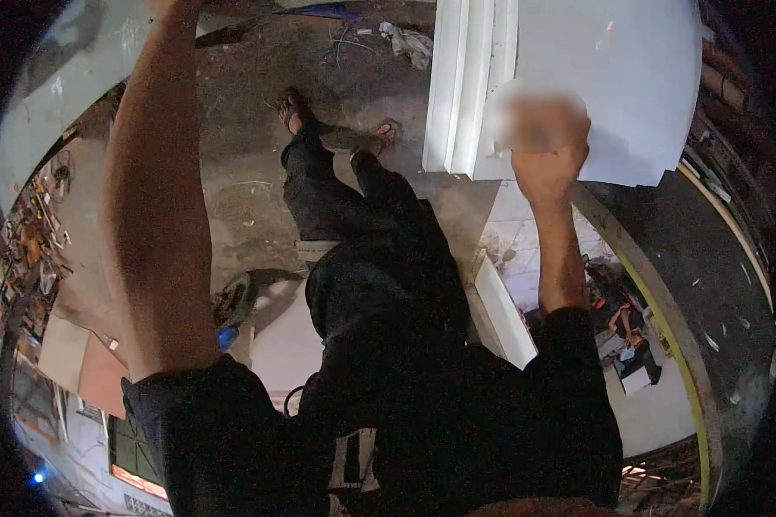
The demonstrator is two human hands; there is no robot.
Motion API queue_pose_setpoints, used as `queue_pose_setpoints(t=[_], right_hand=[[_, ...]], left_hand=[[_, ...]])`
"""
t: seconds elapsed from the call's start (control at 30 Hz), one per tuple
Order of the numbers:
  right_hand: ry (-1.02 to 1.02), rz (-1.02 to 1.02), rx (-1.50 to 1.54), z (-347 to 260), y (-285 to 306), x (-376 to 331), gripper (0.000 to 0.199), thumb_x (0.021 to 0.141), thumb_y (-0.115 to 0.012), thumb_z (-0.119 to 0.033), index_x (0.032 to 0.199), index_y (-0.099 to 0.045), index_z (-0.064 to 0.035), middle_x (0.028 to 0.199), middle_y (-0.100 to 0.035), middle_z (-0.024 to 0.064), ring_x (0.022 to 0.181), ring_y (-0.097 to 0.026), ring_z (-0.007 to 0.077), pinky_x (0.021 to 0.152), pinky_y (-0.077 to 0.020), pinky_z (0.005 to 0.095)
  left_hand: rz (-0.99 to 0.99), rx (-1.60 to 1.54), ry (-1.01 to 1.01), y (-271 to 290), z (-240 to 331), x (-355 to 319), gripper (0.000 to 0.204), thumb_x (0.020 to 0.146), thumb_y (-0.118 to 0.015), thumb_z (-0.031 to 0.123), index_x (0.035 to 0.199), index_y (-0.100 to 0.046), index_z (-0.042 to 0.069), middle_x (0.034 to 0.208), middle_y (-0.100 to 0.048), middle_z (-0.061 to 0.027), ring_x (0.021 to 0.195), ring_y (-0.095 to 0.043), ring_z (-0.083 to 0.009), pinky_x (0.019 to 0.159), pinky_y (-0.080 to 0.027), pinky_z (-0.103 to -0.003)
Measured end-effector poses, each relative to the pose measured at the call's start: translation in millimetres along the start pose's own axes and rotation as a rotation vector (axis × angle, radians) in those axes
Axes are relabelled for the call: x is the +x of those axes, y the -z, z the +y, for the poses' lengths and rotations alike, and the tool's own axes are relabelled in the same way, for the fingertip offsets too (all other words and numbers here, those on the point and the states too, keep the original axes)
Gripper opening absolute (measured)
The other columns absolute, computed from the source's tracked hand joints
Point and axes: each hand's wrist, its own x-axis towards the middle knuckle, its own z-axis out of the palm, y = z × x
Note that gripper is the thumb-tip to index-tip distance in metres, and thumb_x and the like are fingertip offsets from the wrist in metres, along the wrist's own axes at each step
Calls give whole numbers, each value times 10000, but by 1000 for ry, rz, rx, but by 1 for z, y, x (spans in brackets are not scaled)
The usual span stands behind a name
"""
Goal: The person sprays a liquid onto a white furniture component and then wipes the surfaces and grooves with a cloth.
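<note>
White, flat rectangular board (595, 77) lies directly ahead of the right hand (550, 142), long axis running away from it; its fingers clamp the near edge. The left hand (168, 7) reaches well apart, cut off by the frame, so its fingers' state cannot be told.

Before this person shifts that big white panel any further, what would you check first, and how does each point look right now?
1. Right hand grips the white panel: ok, though the hand is blurred.
2. Left hand on something: cannot tell, it leaves the picture at the top.
3. Feet flat on the floor: ok.
4. Floor free of scraps: not ok, debris lies near the panel.
5. Panel's far end supported: cannot tell.
</note>
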Motion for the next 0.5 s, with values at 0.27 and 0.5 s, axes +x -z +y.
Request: queue_pose_setpoints(t=[0.27, 0.5], right_hand=[[-6, -35, -45, 3, 6, -11, 97, 848, -735, -84, 764, -692, -104, 735, -596, 11, 733, -542, 214, 741, -352, 371], [-61, -72, 5, 1, 13, -31, 130, 839, -742, -85, 734, -666, -99, 724, -584, 28, 732, -541, 232, 758, -351, 375]], left_hand=[[-112, -20, 12, 18, 26, -4, 454, 1019, -485, 451, 1309, -572, 113, 1361, -539, -160, 1304, -462, -373, 1114, -315, -507], [-103, -33, 10, 17, 25, -5, 469, 1017, -482, 459, 1318, -570, 111, 1358, -537, -161, 1306, -454, -381, 1113, -314, -511]])
